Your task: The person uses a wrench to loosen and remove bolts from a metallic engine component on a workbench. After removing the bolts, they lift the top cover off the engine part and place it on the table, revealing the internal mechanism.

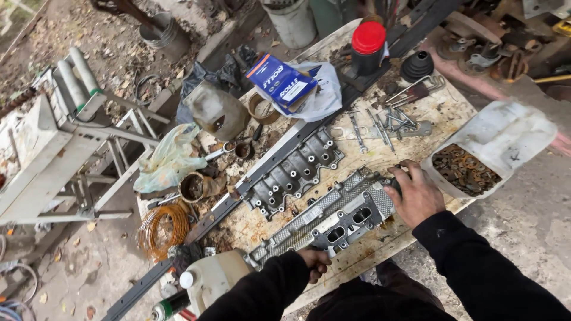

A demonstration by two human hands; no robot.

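A long grey metal cylinder head (330,214) lies diagonally on a dirty wooden workbench (440,116). My right hand (416,193) grips its upper right end. My left hand (314,261) holds its lower edge near the left end. Both arms wear black sleeves. A second grey cast engine part (294,172) with several round bores lies just beyond the head, beside a long dark metal bar (214,211).
On the bench: a blue box (279,80) on a white bag, a black can with a red lid (367,47), loose bolts and wrenches (380,128), a white cut container of rusty parts (467,169), an orange wire coil (163,229), and a white jug (208,279). Grey metal stand (53,154) at left.
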